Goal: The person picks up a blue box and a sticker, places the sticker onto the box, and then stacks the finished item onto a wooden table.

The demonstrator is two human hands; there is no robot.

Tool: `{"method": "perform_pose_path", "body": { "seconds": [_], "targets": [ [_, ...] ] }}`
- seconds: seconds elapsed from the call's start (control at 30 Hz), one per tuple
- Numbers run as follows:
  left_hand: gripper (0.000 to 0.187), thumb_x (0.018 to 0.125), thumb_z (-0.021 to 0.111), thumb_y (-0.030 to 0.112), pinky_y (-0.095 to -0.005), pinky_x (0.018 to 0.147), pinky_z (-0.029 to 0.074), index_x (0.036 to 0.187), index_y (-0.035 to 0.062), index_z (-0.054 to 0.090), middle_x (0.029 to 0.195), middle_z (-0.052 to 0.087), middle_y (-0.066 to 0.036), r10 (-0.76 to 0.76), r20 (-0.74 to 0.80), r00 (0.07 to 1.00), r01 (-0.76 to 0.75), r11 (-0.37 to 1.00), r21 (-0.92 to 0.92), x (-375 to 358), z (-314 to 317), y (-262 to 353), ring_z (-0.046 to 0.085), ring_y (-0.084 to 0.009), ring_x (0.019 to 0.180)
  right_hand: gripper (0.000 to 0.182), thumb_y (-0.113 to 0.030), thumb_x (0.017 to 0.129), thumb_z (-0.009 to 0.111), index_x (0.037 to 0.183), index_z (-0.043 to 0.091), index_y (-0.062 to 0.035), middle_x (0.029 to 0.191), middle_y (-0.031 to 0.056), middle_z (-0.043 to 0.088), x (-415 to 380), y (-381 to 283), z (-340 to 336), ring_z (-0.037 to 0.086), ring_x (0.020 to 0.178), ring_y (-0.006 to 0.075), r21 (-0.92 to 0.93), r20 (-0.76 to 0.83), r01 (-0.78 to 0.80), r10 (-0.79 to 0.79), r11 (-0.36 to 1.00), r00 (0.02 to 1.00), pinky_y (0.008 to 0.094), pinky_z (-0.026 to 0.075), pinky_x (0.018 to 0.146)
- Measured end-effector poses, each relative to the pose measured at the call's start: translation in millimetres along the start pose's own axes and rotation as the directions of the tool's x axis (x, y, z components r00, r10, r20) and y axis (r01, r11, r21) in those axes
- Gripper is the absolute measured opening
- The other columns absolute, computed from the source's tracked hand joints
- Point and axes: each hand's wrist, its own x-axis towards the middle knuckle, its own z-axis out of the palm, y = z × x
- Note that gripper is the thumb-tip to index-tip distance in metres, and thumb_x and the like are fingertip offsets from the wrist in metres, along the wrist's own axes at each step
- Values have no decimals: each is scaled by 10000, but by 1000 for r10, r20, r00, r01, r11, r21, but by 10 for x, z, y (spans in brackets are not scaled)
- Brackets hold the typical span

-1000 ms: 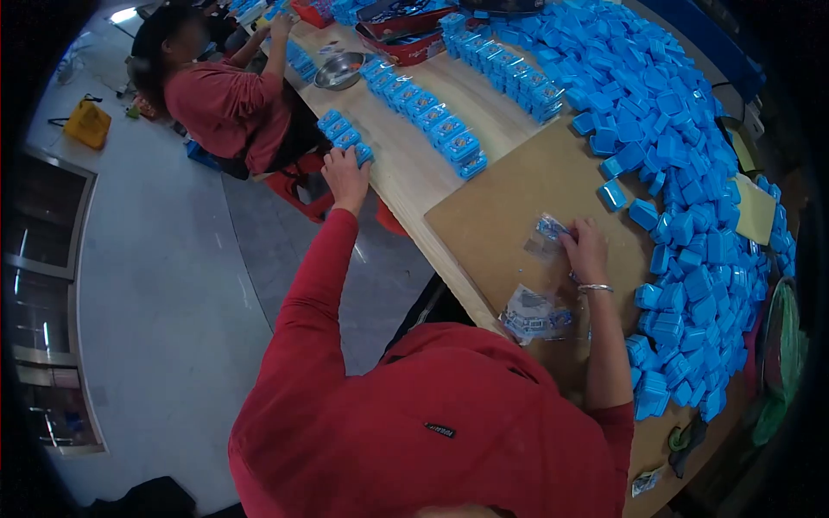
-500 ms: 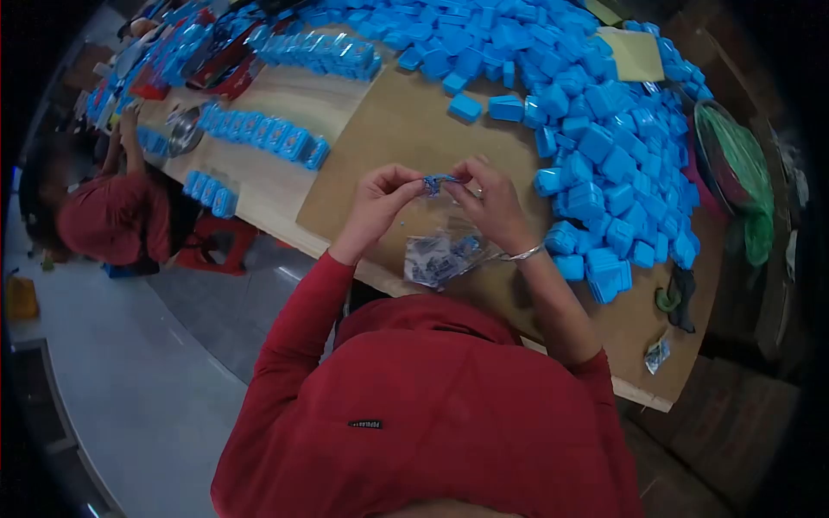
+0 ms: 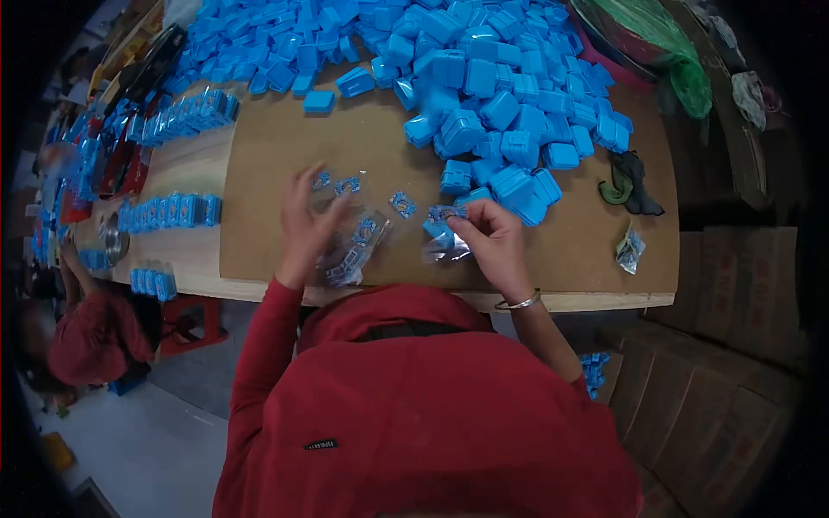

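My right hand (image 3: 496,246) pinches a small blue printed piece (image 3: 443,212) between thumb and fingertips. Under it lies clear plastic (image 3: 453,250) with something blue showing. My left hand (image 3: 304,226), slightly blurred, has its fingers spread over the brown board and shows nothing in its grasp. Near its fingertips are similar loose printed pieces (image 3: 347,186). A clear plastic bag (image 3: 352,259) with printed pieces lies just right of that hand, partly covered by it. Another loose printed piece (image 3: 402,204) rests between my hands.
A large heap of blue plastic boxes (image 3: 484,78) covers the back and right. Rows of wrapped blue boxes (image 3: 168,212) stand on the left. A dark cloth (image 3: 641,183) and a small packet (image 3: 629,250) lie at right. A person in red (image 3: 99,337) sits at far left.
My view has turned rightward. My hands, which were together at one blue printed piece, are now apart; the left has opened and several loose printed pieces show on the board.
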Motion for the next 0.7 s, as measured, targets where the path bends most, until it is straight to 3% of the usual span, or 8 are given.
{"method": "perform_pose_path", "body": {
  "seconds": [0.07,0.1,0.2,0.23,0.43,0.53,0.63,0.7],
  "targets": [
    [508,776,695,135,-283,797,455,1235,28,506,1171,523,-76,-19,438,899,255,835,-488,-97,50,456,523,-123,982,85,-68,836,661,846,601,-9,719,-21,590,-119,22,13,512,671,17,89,34,-68,65,994,997,185,401,566],
    [313,777,706,103,-216,689,438,1056,23,588,1013,586,-47,-107,645,756,582,562,-588,-142,75,762,524,-54,828,84,-66,836,661,852,602,-8,734,-19,592,-160,24,37,514,688,17,98,57,-79,74,992,996,184,404,578],
    [140,777,717,73,-173,579,379,803,31,586,786,598,5,-83,669,738,541,665,-515,-239,300,776,475,-3,683,96,-63,828,674,841,602,-1,752,-18,585,-197,59,74,492,702,22,87,30,-49,46,995,998,188,394,591],
    [243,783,719,66,-182,526,347,649,47,517,632,551,37,-121,593,796,518,642,-565,-243,336,866,461,-7,631,104,-66,826,678,834,600,2,744,-20,580,-203,79,33,484,692,24,52,22,-33,32,998,999,190,389,585],
    [251,756,750,137,-230,471,347,650,22,553,580,543,-7,3,523,852,295,823,-486,-277,402,870,475,-41,539,156,-72,810,699,752,562,-28,698,-35,530,-359,21,-153,438,637,24,105,79,-68,60,992,995,200,364,547],
    [276,761,740,160,-253,472,349,642,16,536,589,535,-18,271,339,901,-126,911,-394,-265,499,900,480,-52,555,180,-63,804,704,734,539,-50,689,-45,514,-451,46,-196,438,626,21,139,45,-65,60,988,997,195,369,536],
    [207,754,728,103,-263,530,375,656,22,565,640,566,7,217,464,859,-24,922,-387,-220,503,971,522,-89,613,161,-49,801,703,757,548,-53,692,-52,510,-508,81,-266,450,628,20,189,-55,-119,131,975,990,186,384,545],
    [165,762,716,123,-270,571,394,736,19,591,721,591,-18,91,737,669,330,853,-404,-164,486,939,544,-110,682,132,-37,801,699,785,569,-48,705,-53,514,-535,80,-326,464,635,22,203,-89,-144,164,969,982,181,396,558]
  ]
}}
